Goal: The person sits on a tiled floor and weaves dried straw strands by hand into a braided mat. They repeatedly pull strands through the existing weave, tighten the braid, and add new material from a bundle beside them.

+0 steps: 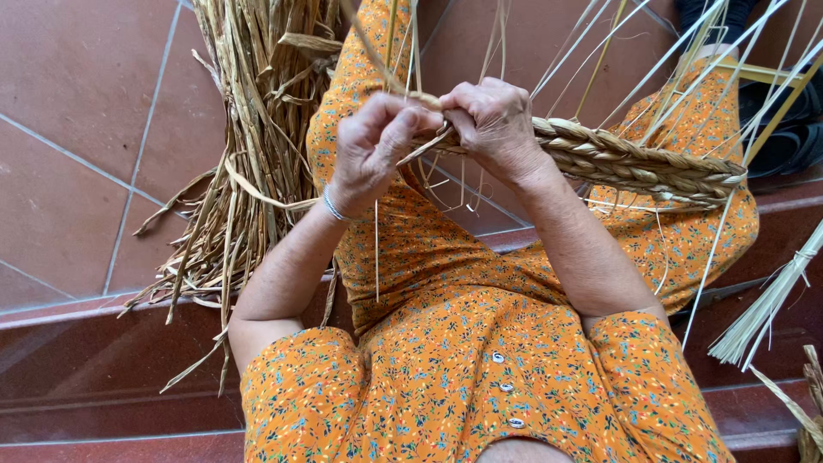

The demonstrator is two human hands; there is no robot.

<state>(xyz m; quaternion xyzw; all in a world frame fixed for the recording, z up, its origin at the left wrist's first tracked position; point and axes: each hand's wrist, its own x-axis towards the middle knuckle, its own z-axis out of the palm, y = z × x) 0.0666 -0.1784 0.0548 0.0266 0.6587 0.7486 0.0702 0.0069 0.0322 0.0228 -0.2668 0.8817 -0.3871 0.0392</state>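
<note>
Both hands, left hand & right hand, pinch straw strands at the working end of the braided rim over the lap, keeping tension, w/ dried straw bundle on the floor nearby.

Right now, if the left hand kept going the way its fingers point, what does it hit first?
The left hand points its curled fingers toward the right hand, with the braid end pinched between them. It would most likely meet the right hand's fingers almost at once; they look nearly touching, though depth is hard to judge.
</note>
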